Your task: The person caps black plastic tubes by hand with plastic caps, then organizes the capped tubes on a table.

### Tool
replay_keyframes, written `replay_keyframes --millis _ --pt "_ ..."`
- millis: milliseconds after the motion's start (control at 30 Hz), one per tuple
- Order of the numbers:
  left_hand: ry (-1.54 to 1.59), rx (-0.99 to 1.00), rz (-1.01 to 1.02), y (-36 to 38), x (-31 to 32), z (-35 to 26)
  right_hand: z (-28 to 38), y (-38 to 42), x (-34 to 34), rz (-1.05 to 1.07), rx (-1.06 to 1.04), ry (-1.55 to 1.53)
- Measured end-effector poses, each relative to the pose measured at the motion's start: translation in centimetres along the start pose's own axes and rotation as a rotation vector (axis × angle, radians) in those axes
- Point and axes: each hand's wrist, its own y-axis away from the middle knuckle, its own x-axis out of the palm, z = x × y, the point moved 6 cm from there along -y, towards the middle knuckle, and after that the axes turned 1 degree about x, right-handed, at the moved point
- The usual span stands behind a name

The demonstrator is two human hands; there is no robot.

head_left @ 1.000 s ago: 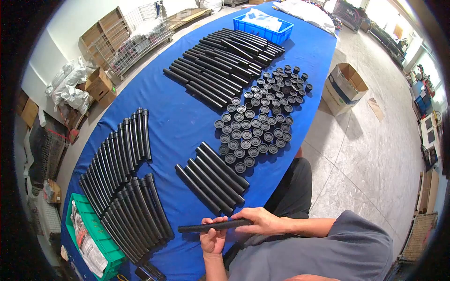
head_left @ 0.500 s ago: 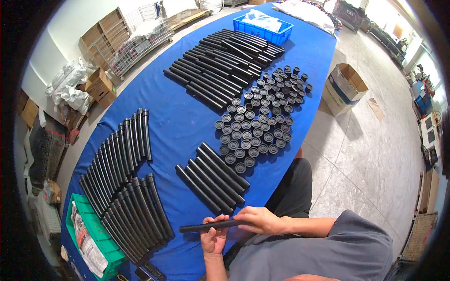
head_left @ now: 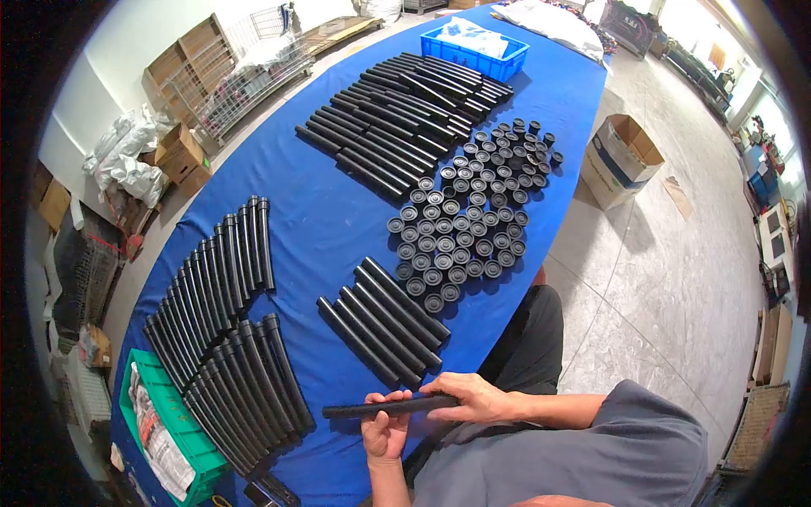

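A straight black tube (head_left: 355, 411) lies level across both hands, near the table's front edge. My left hand (head_left: 385, 433) is closed around its middle, with the thumb in front and fingertips showing behind. My right hand (head_left: 476, 397) grips the tube's right end, its fingers over the top; whether a cap sits there is hidden. Just beyond the hands, several loose black tubes (head_left: 384, 317) lie side by side on the blue cloth (head_left: 296, 245). Many round black caps (head_left: 460, 239) are spread out farther right, ring-marked faces up.
Capped tubes (head_left: 245, 380) lie in rows at left, beside a green crate (head_left: 190, 456) with newspaper. At the far end are a stack of tubes (head_left: 397, 114) and a blue basket (head_left: 481, 57). An open cardboard box (head_left: 621, 165) stands on the floor at right.
My right hand has shifted slightly on the tube's right end, its fingers now wrapped farther over it. The left hand and the tube stay almost in place.
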Motion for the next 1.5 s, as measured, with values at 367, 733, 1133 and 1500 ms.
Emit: replay_keyframes --millis 367,733,1133,1500 --pt "-0.032 0.006 -0.009 0.1 -0.4 -0.1 -0.3 -0.2 -0.1 -0.022 0.157 -0.218" --pt "-0.035 -0.001 -0.009 0.0 0.1 0.1 -0.8 0.0 0.2 -0.036 -0.08 -0.021" --pt "-0.014 -0.024 -0.059 -0.3 0.8 0.2 0.3 -0.1 -0.1 -0.136 -0.177 0.054" --pt "-0.005 -0.003 0.004 -0.2 0.4 0.0 0.5 0.1 0.2 -0.117 -0.112 0.003"
